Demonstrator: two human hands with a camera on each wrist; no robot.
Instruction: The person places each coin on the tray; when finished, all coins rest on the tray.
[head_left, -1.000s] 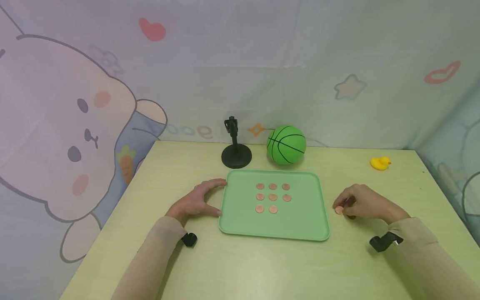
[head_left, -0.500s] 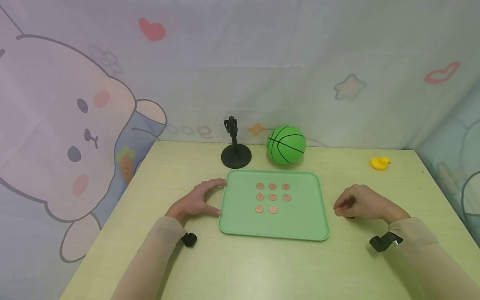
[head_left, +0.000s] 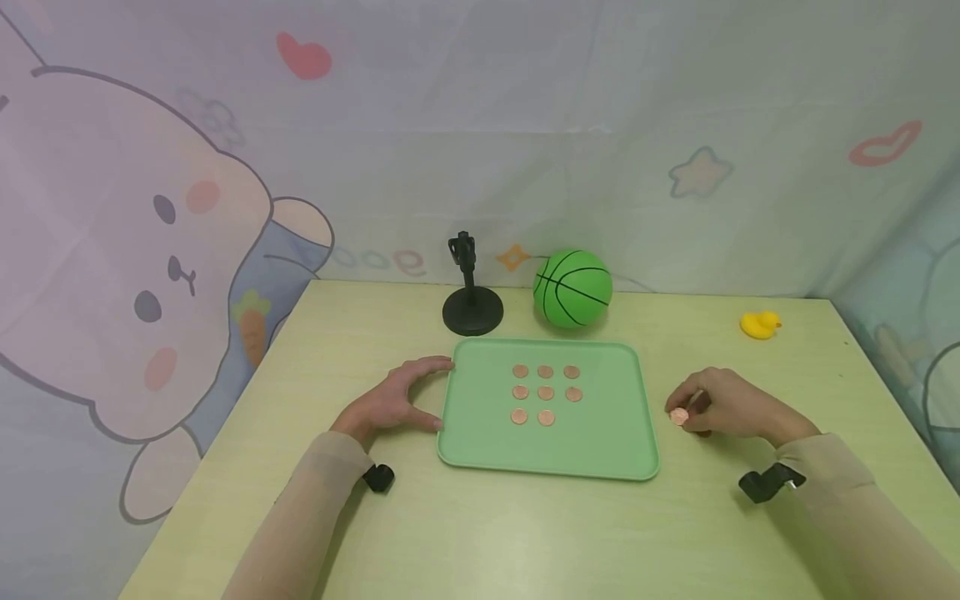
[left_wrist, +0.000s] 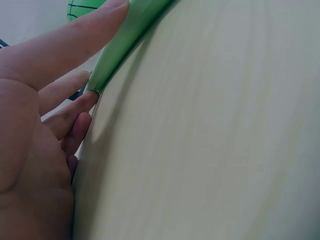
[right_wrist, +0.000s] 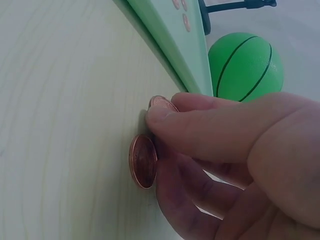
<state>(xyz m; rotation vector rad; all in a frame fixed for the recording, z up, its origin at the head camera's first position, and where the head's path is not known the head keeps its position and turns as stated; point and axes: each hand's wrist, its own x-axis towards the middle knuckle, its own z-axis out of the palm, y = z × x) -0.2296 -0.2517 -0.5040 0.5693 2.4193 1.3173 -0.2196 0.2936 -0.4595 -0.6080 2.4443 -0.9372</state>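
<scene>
— What do you see from the head camera?

— My left hand [head_left: 395,398] rests on the table [head_left: 337,350] against the left edge of the green tray [head_left: 600,442], fingers loosely spread, holding nothing. Eight copper coins [head_left: 545,393] lie in rows on the tray. My right hand [head_left: 723,406] sits on the table just right of the tray, fingers curled, pinching a coin [head_left: 678,417] at its tips, close to the table surface. Behind the tray stand a black stand [head_left: 472,308] and a green ball [head_left: 572,288]; a yellow duck [head_left: 761,324] sits well apart at the far right.

— And the left wrist view?

— My fingers [left_wrist: 65,47] lie straight along the tray's rim [left_wrist: 125,40], touching it, with nothing gripped.

— The right wrist?

— My thumb [right_wrist: 210,130] and fingers pinch one coin [right_wrist: 143,160] held on edge against the table; a second coin [right_wrist: 161,102] peeks out above the thumb tip. I cannot tell whether that one is gripped too. The tray's edge [right_wrist: 170,40] and the ball [right_wrist: 245,65] lie beyond.
</scene>
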